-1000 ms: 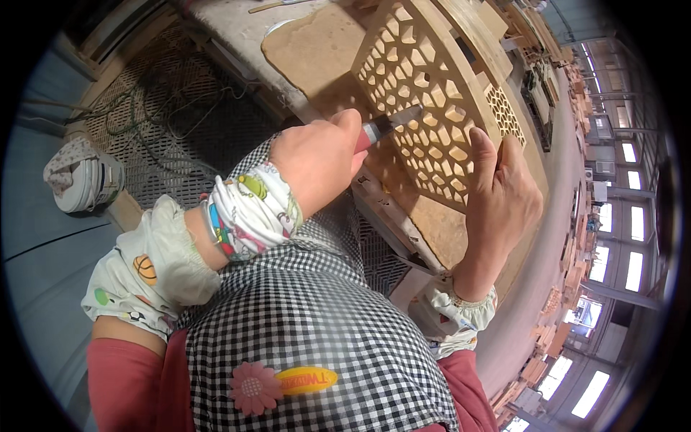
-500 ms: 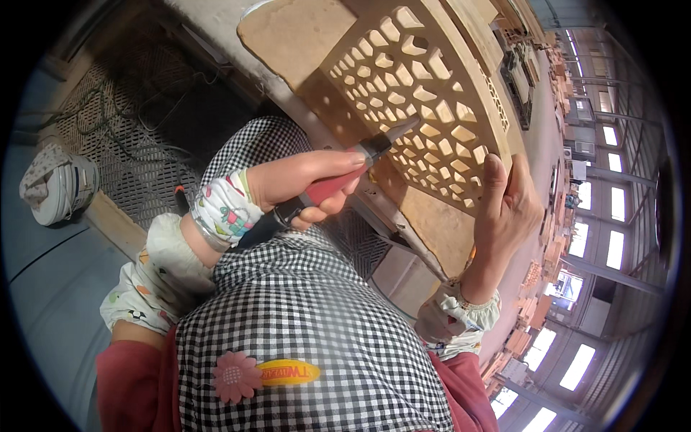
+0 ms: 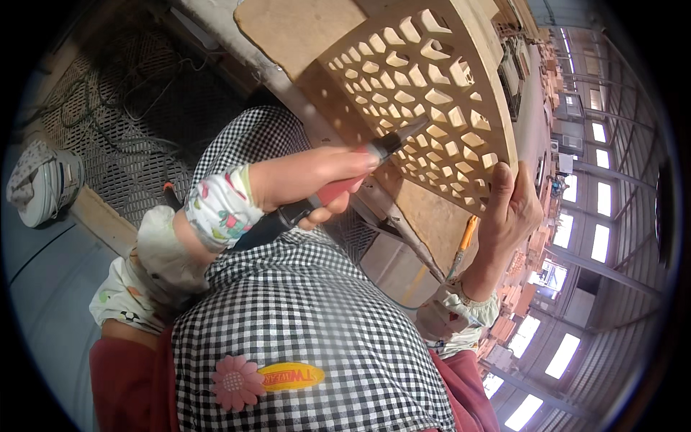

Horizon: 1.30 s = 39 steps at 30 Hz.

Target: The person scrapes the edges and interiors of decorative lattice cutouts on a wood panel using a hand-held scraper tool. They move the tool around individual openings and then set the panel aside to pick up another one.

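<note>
My left hand (image 3: 309, 180) grips a hand tool with a red and black handle (image 3: 317, 201); its dark tip rests against the cut-out holes of a pale wooden lattice panel (image 3: 425, 93). My right hand (image 3: 511, 209) holds the panel's near edge, thumb on its face, keeping it tilted up off the workbench (image 3: 288, 29). Both wrists wear patterned cloth sleeve covers. A black-and-white checked apron fills the lower middle of the view.
A metal mesh floor grate (image 3: 108, 137) with loose cables lies left of the bench. A white bucket (image 3: 43, 183) stands at the far left. An orange-handled tool (image 3: 464, 245) hangs below the panel. Stacked wooden pieces and bright windows line the right side.
My left hand turned from a fist over the tool to a lengthwise grip, and the tool's tip slid along the lattice. The panel appears larger and closer. My right hand stayed on the panel's edge.
</note>
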Each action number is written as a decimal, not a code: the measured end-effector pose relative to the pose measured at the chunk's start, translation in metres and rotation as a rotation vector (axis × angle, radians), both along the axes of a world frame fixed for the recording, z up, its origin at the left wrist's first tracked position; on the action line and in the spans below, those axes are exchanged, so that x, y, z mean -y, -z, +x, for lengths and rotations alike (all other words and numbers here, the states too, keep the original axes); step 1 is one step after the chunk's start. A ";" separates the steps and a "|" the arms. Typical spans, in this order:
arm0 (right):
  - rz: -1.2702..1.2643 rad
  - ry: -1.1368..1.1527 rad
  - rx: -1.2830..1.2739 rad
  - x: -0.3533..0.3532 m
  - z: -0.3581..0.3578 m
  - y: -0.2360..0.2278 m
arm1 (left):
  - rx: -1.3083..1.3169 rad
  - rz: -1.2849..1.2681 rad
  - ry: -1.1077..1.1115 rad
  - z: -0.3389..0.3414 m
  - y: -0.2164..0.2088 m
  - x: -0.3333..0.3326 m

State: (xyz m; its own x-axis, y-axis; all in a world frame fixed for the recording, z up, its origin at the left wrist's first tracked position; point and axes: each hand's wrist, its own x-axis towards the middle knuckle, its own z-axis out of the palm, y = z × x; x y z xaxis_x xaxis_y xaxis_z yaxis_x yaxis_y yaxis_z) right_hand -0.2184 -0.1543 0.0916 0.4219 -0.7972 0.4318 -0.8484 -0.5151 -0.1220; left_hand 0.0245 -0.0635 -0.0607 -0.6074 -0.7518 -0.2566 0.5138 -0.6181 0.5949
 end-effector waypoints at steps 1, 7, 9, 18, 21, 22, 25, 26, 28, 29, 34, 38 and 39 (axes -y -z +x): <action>-0.002 -0.003 0.010 0.000 0.000 0.000 | -0.011 0.019 0.005 0.000 -0.001 -0.002; 0.028 0.003 0.055 0.002 -0.004 0.001 | -0.041 0.001 0.030 0.001 0.001 0.001; 0.021 -0.004 0.043 0.003 -0.008 0.002 | -0.067 0.044 0.033 0.000 0.001 -0.002; 0.039 0.019 0.064 -0.001 -0.003 0.001 | -0.071 0.104 0.028 -0.004 0.002 -0.003; 0.032 0.020 0.072 -0.003 0.001 0.001 | -0.056 0.142 0.024 -0.007 -0.002 -0.002; 0.028 0.021 0.070 -0.004 0.003 0.001 | -0.066 0.144 0.020 -0.007 -0.002 -0.001; 0.016 0.020 0.015 -0.004 0.002 -0.002 | -0.088 0.148 0.018 -0.008 0.000 0.000; 0.010 0.021 0.000 -0.003 0.001 -0.002 | -0.094 0.149 0.018 -0.008 0.000 0.000; -0.003 0.027 -0.029 -0.001 -0.005 -0.001 | -0.077 0.168 0.012 -0.009 0.001 -0.003; -0.013 0.021 -0.031 -0.001 -0.006 0.000 | -0.069 0.177 0.008 -0.010 0.000 -0.004; -0.020 -0.003 0.041 -0.002 0.002 0.002 | -0.059 0.131 -0.015 -0.013 0.002 -0.002; -0.007 0.024 0.038 -0.001 0.000 0.003 | -0.004 0.148 -0.040 -0.016 0.000 -0.009; -0.015 0.022 0.019 -0.002 0.000 0.001 | -0.028 0.121 -0.050 -0.017 0.003 -0.011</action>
State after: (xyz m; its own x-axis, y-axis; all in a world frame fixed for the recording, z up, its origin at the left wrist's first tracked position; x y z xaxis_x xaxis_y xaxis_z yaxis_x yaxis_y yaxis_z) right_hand -0.2186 -0.1521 0.0903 0.3960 -0.7997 0.4513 -0.8573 -0.4981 -0.1304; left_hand 0.0073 -0.0520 -0.0641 -0.5782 -0.7460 -0.3305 0.5612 -0.6577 0.5025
